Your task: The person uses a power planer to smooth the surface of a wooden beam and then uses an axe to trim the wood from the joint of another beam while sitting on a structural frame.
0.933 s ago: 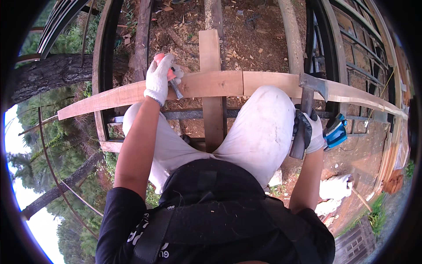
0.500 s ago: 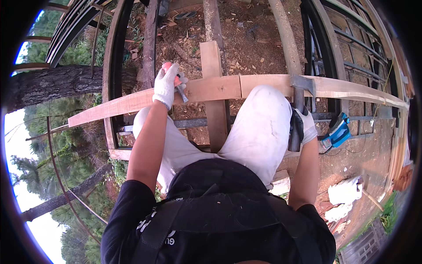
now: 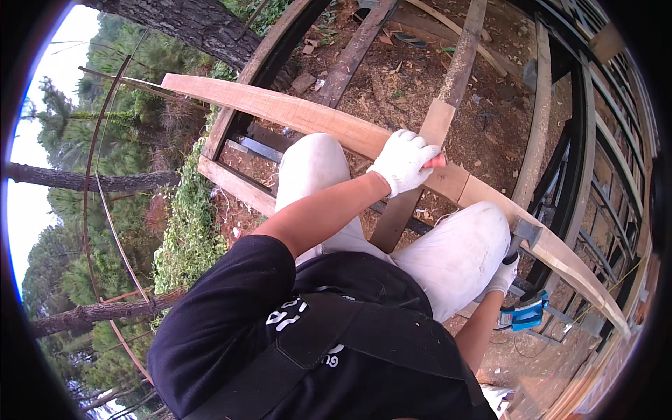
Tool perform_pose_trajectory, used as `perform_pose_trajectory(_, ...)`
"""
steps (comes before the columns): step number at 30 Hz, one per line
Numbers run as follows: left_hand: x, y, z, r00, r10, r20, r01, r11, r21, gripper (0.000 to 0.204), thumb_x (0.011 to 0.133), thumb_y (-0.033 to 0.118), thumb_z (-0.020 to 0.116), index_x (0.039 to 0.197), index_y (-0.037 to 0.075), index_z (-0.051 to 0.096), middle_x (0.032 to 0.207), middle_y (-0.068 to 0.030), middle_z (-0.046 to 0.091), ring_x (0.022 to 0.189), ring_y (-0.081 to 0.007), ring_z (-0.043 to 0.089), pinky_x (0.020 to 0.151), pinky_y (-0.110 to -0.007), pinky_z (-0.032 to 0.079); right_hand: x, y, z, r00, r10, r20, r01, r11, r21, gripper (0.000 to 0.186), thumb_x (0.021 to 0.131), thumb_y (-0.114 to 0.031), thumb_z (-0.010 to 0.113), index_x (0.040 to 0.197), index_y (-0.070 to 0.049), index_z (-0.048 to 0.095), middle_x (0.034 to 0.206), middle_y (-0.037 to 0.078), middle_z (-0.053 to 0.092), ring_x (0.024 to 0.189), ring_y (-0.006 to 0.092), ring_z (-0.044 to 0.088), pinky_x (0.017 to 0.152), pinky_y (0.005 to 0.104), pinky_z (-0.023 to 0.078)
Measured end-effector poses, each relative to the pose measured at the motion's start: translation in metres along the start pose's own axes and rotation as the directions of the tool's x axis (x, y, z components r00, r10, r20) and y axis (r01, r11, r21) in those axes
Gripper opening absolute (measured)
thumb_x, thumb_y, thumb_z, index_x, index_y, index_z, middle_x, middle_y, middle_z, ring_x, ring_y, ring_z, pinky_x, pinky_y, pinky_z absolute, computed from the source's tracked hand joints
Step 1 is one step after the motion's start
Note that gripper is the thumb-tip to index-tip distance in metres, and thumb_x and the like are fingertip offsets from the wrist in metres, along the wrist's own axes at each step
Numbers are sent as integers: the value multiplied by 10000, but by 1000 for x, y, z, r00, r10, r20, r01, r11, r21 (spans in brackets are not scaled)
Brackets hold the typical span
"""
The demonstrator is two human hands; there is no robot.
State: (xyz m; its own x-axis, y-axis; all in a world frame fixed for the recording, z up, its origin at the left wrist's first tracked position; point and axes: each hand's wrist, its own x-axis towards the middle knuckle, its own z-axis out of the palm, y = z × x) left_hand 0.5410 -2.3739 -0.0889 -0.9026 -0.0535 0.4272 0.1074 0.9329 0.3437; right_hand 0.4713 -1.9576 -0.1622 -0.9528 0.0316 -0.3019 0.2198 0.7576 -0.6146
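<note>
A long, curved pale wooden board [image 3: 294, 113] runs across in front of my knees, with a seam across it right of the middle. My gloved left hand [image 3: 404, 164] is closed around a chisel, whose red handle [image 3: 436, 161] pokes out by the thumb; its blade is hidden now. The hand is over the board, beside the short crossing plank [image 3: 438, 120]. My gloved right hand [image 3: 502, 275], partly behind my right knee, grips the dark handle of a hatchet. The hatchet's metal head [image 3: 527, 231] is at the board's right part.
Wooden beams [image 3: 458, 66] and dark metal frames span the dirt ground, which is strewn with chips. A blue power tool [image 3: 526, 314] lies at the lower right. Tree trunks [image 3: 196, 28] and bushes stand to the left. A sandal [image 3: 409, 40] lies at the far side.
My left hand has moved right along the board with the chisel, from left of the crossing plank to beside it. The whole view has turned; my right hand still holds the hatchet.
</note>
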Motion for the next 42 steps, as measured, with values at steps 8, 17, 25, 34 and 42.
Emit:
perform_pose_trajectory(8,13,0,9,995,-27,100,44,985,-169,384,830,162,736,1191,54,656,1001,-122,691,978,-344,644,961,-477,486,-12,-12,-18,993,63,-99,-74,991,-109,837,779,-368,839,1460,-36,486,1335,255,642,1251,377,627,1038,432,507)
perform_pose_trajectory(17,56,54,-16,828,-414,378,548,453,-704,380,948,104,699,1294,10,573,985,-47,653,834,-138,623,800,-313,543,-25,-80,-59,992,126,12,-114,850,514,418,784,-146,836,1121,2,638,984,96,708,891,192,670,816,344,557)
perform_pose_trajectory(25,122,177,-33,874,-249,417,410,-83,-908,245,1006,86,626,1228,4,564,810,-17,619,684,-99,574,675,-254,465,-54,-193,-72,895,-421,147,220,704,675,565,827,-304,802,1258,-25,566,1034,193,708,960,347,706,848,431,544)
perform_pose_trajectory(34,88,152,-11,812,-109,573,582,81,-809,456,1039,99,584,1450,-30,436,1235,-96,618,1078,-173,623,970,-317,493,-63,-178,-41,943,-172,284,-203,381,902,373,894,-9,717,1220,-45,540,850,97,687,582,146,628,499,305,527)
perform_pose_trajectory(42,58,18,13,848,-404,343,457,885,-87,419,968,322,645,1271,33,626,1177,-219,708,1118,-398,660,997,-471,499,-24,-176,-53,922,-195,336,-218,455,864,339,899,-8,706,1178,-43,518,817,104,679,542,158,616,469,306,515)
